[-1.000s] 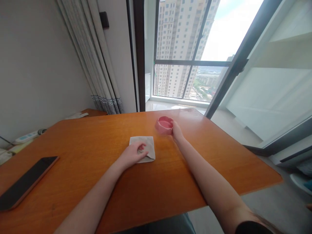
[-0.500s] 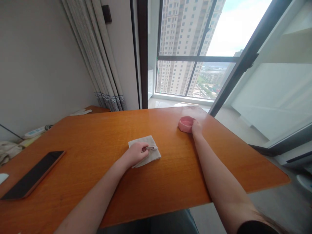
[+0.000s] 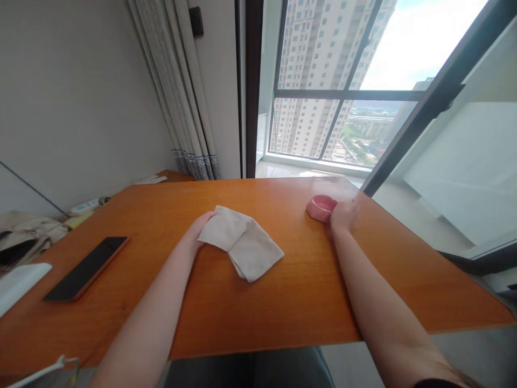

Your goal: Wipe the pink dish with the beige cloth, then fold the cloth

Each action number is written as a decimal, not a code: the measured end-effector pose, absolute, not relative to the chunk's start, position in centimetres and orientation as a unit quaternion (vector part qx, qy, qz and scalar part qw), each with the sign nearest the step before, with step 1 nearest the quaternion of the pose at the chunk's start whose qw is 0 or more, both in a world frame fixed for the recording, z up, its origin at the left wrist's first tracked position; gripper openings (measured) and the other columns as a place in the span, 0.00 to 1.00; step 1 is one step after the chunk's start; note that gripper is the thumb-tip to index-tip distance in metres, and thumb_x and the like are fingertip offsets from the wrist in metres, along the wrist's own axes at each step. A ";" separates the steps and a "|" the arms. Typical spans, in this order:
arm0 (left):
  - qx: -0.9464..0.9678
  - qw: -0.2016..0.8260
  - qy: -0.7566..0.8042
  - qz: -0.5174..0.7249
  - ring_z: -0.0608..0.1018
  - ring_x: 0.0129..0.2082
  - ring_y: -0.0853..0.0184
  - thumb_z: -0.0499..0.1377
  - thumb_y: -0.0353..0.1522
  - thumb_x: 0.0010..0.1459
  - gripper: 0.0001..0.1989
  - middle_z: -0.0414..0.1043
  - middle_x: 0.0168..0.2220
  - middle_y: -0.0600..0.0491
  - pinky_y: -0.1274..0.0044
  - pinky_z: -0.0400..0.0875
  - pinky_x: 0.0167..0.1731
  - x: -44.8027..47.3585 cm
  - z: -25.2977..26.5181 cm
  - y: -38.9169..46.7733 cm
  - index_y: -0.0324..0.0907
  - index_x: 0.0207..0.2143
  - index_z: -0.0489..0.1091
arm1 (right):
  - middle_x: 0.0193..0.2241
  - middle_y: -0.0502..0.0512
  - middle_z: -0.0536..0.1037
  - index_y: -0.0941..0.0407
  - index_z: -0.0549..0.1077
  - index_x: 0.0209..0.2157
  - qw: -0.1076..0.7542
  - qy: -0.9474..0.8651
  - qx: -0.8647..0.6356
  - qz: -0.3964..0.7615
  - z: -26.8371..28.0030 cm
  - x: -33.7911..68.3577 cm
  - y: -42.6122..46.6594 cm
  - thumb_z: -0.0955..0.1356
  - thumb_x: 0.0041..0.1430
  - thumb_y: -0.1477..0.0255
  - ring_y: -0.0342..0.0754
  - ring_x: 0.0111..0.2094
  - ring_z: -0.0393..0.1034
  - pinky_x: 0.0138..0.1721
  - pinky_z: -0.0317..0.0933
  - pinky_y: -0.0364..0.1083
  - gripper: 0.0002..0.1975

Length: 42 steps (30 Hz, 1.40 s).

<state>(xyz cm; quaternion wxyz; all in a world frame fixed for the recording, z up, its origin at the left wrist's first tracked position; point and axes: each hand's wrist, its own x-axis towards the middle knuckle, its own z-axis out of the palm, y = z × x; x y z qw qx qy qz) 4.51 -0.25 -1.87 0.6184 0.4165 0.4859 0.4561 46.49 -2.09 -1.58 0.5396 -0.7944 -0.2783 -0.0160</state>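
Note:
A beige cloth (image 3: 252, 248) is draped partly unfolded over the wooden table (image 3: 291, 302). My left hand (image 3: 197, 229) grips it by its upper left corner, the fingers mostly hidden beneath the fabric. Farther right stands a small pink faceted bowl (image 3: 322, 208), upright on the tabletop. Right beside it is my right hand (image 3: 343, 215), holding nothing, fingers stretched out and slightly blurred. Whether this hand still touches the bowl's side I cannot tell.
To the left lies a dark phone-like slab (image 3: 86, 269) with an orange edge. A white object (image 3: 22, 285), bundled fabric (image 3: 32, 229) and a power strip (image 3: 86, 206) sit along the left side. A pale cable (image 3: 44, 372) shows at bottom left. Beyond the table is a window.
My left hand has shifted left and the cloth, earlier bunched flat under it, is now spread and lifted at one corner. My right hand's fingers have loosened from the bowl's rim. The view has turned left.

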 end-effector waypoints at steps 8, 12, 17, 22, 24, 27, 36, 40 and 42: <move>0.547 0.326 0.651 0.412 0.73 0.32 0.65 0.57 0.39 0.46 0.11 0.72 0.28 0.52 0.76 0.66 0.31 -1.2 -2.3 0.7 0.40 0.28 0.66 | 0.46 0.58 0.71 0.55 0.65 0.49 0.343 -0.794 -0.491 0.108 0.1 29.2 -7.3 0.57 0.61 0.70 0.48 0.45 0.65 0.49 0.57 0.48 0.17; 0.573 0.267 0.678 0.376 0.72 0.33 0.63 0.58 0.35 0.44 0.07 0.71 0.28 0.51 0.76 0.64 0.32 -1.9 -2.6 1.1 0.41 0.25 0.66 | 0.52 0.57 0.67 0.52 0.68 0.46 0.170 -0.846 -0.495 0.098 -1.7 25.0 -9.0 0.62 0.57 0.71 0.53 0.52 0.59 0.52 0.51 0.53 0.15; 0.647 0.278 0.631 0.326 0.72 0.29 0.65 0.55 0.39 0.47 0.11 0.72 0.28 0.51 0.77 0.64 0.30 0.0 -2.9 0.7 0.40 0.28 0.66 | 0.44 0.55 0.72 0.53 0.70 0.38 0.104 -0.806 -0.579 0.072 -1.5 29.0 -6.7 0.60 0.53 0.80 0.50 0.47 0.63 0.47 0.53 0.48 0.14; 0.711 0.217 0.605 0.287 0.72 0.28 0.66 0.55 0.38 0.50 0.10 0.72 0.28 0.52 0.77 0.62 0.30 2.9 -2.6 -0.6 0.41 0.30 0.65 | 0.45 0.58 0.72 0.56 0.69 0.40 0.110 -0.745 -0.656 0.052 -0.6 34.1 -4.3 0.60 0.53 0.82 0.49 0.47 0.64 0.45 0.54 0.44 0.15; 0.709 0.146 0.631 0.280 0.72 0.29 0.66 0.54 0.38 0.51 0.09 0.72 0.30 0.51 0.77 0.61 0.29 3.4 -2.1 -1.1 0.42 0.31 0.65 | 0.48 0.61 0.69 0.57 0.66 0.46 0.121 -0.705 -0.698 0.034 -0.5 35.1 -4.1 0.61 0.55 0.78 0.52 0.50 0.63 0.46 0.55 0.46 0.16; 0.706 0.125 0.667 0.202 0.71 0.27 0.65 0.52 0.43 0.52 0.13 0.71 0.27 0.50 0.76 0.58 0.25 3.6 -1.2 -1.6 0.43 0.27 0.64 | 0.45 0.66 0.71 0.60 0.66 0.47 0.089 -0.627 -0.772 0.057 -0.5 35.7 -4.3 0.63 0.57 0.64 0.56 0.47 0.66 0.41 0.59 0.49 0.19; 0.743 0.133 0.649 0.093 0.69 0.23 0.64 0.52 0.42 0.50 0.14 0.68 0.22 0.51 0.76 0.54 0.23 4.1 -0.3 -2.5 0.43 0.19 0.60 | 0.35 0.61 0.76 0.59 0.70 0.34 0.064 -0.638 -0.758 0.123 0.3 36.6 -4.3 0.67 0.52 0.69 0.52 0.38 0.71 0.35 0.60 0.45 0.08; 0.726 0.124 0.668 0.103 0.70 0.24 0.64 0.51 0.41 0.51 0.13 0.70 0.24 0.49 0.76 0.55 0.23 3.9 -0.2 -2.5 0.42 0.22 0.62 | 0.31 0.58 0.76 0.58 0.69 0.34 0.067 -0.640 -0.753 0.138 0.3 36.4 -4.5 0.66 0.52 0.70 0.49 0.34 0.71 0.32 0.60 0.43 0.07; 0.713 0.123 0.683 0.102 0.70 0.25 0.63 0.52 0.42 0.50 0.13 0.71 0.26 0.49 0.75 0.56 0.24 3.8 -0.4 -2.3 0.42 0.24 0.63 | 0.34 0.61 0.76 0.59 0.68 0.36 0.052 -0.632 -0.762 0.129 0.2 36.2 -4.8 0.68 0.49 0.68 0.52 0.36 0.71 0.32 0.60 0.45 0.13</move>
